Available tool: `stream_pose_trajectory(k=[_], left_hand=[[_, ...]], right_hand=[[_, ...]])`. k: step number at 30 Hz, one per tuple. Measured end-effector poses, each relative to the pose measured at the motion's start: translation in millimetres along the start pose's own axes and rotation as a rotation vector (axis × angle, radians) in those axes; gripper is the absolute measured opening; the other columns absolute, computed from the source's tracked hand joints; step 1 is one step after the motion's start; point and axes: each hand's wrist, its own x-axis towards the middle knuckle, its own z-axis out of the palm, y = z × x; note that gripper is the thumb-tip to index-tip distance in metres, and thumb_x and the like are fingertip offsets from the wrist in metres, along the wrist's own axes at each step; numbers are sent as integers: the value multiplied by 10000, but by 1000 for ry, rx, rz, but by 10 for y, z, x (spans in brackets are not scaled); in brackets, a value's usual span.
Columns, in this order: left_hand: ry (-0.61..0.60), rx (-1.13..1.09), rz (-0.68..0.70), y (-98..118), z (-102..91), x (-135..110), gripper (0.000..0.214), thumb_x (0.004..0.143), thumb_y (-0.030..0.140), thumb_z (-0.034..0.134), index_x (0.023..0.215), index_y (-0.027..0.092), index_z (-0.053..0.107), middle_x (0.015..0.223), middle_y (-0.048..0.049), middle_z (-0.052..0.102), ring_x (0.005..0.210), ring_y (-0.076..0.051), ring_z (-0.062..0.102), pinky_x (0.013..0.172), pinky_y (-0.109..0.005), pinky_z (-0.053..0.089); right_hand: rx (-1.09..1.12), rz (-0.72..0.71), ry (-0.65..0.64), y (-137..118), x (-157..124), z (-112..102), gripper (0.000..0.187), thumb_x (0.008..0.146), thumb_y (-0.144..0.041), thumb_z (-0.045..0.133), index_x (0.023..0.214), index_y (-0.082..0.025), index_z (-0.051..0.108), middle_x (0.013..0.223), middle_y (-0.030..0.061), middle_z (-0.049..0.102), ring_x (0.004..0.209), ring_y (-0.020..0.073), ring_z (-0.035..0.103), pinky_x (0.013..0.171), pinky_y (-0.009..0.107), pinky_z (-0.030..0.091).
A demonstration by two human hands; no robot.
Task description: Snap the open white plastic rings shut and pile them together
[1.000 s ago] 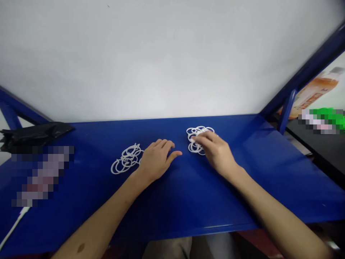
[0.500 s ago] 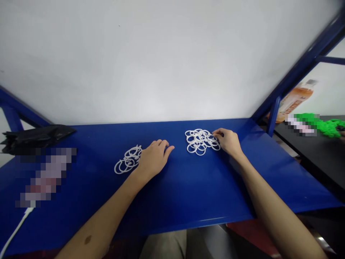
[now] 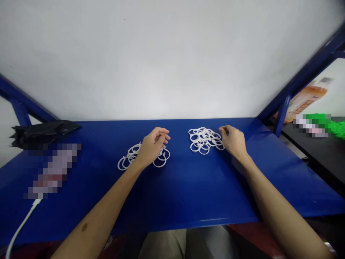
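Note:
Two heaps of white plastic rings lie on a blue shelf point(image 3: 188, 194). My left hand point(image 3: 151, 149) hovers over the right end of the left heap point(image 3: 128, 160), fingertips pinched together above a few linked rings point(image 3: 161, 158) that trail under it. The right heap point(image 3: 203, 140) lies a hand's width away. My right hand point(image 3: 234, 141) rests at that heap's right edge, fingers curled, thumb and forefinger close together against the outer rings. What they pinch is too small to make out.
A crumpled black bag point(image 3: 44, 130) sits at the far left, and a white cable point(image 3: 18, 230) runs off the front left corner. A white wall backs the shelf. A blue frame post point(image 3: 284, 109), an orange bottle point(image 3: 307, 97) and green items point(image 3: 330, 124) stand at the right.
My left hand rose from flat on the shelf into a pinch, and a few rings moved right under it. My right hand shifted from on top of the right heap to its right edge.

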Motion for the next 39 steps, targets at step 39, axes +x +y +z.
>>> stream_pose_trajectory(k=[39], left_hand=[[-306, 270, 106, 196, 121, -173, 275, 843, 372, 679, 1087, 251, 646, 981, -18, 698, 842, -176, 632, 753, -324, 509]], right_hand=[[554, -433, -516, -842, -767, 7, 226, 936, -193, 535, 1161, -203, 515, 850, 14, 682, 675, 141, 638, 603, 263, 486]])
